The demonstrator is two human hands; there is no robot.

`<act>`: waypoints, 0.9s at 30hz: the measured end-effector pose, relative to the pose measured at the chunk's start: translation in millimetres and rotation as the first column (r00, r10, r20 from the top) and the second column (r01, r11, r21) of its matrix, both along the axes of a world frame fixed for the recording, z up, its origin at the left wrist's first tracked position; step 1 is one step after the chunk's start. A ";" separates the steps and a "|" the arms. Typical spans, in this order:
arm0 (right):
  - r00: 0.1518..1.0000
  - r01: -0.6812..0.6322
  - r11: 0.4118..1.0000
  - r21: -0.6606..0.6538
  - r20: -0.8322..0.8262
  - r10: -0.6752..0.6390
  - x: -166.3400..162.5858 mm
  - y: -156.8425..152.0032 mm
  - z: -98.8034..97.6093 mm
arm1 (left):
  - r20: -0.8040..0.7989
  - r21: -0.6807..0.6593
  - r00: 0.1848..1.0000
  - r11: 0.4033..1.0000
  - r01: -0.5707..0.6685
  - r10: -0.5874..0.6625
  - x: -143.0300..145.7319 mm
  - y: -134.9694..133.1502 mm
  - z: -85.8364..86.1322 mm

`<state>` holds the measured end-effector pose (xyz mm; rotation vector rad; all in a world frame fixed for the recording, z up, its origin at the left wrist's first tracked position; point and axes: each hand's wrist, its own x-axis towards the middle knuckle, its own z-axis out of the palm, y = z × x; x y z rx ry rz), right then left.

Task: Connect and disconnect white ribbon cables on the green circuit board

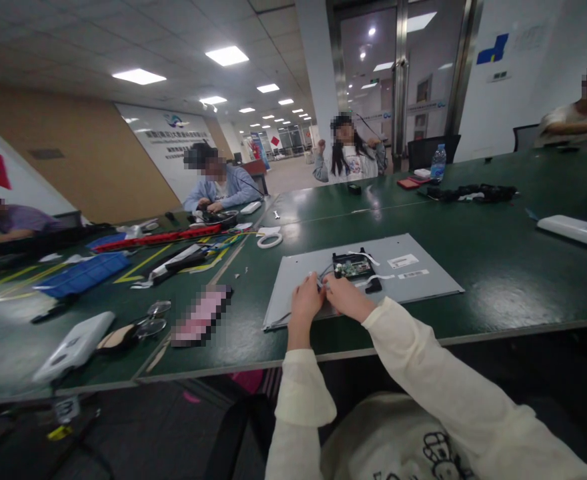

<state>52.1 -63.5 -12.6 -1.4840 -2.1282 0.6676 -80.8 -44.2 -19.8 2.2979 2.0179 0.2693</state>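
Observation:
A grey metal panel (423, 283) lies flat on the green table (503, 267) in front of me. A small green circuit board (352, 267) with white cables sits on its middle. My left hand (306, 301) and my right hand (346, 299) meet just below the board, fingers curled and pinched together on thin wires or a small connector that I cannot make out. A small black part (373, 286) lies on the panel right of my right hand. Two white labels (402, 261) are stuck on the panel further right.
A roll of white tape (270, 241) lies beyond the panel. To the left are a pink blurred item (199, 316), a white device (76, 345), glasses (151, 319) and a blue tray (84, 274). A water bottle (438, 162), black gear (473, 193) and a white bar (576, 231) sit right. Other people sit around.

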 end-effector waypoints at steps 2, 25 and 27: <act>0.991 0.036 0.998 0.060 0.126 -0.043 -3.7 -10.4 1.7 | 0.002 0.003 1.000 1.000 0.008 -0.008 -1.5 -0.6 -2.8; 0.988 -0.012 0.879 0.477 0.140 -0.063 10.7 -90.4 -33.8 | -0.082 0.231 0.996 0.971 0.058 -0.040 5.6 -28.0 -8.5; 0.989 -0.017 0.875 0.484 0.139 -0.057 11.7 -91.0 -34.0 | -0.097 0.294 0.994 0.953 0.074 -0.047 7.9 -40.1 -10.9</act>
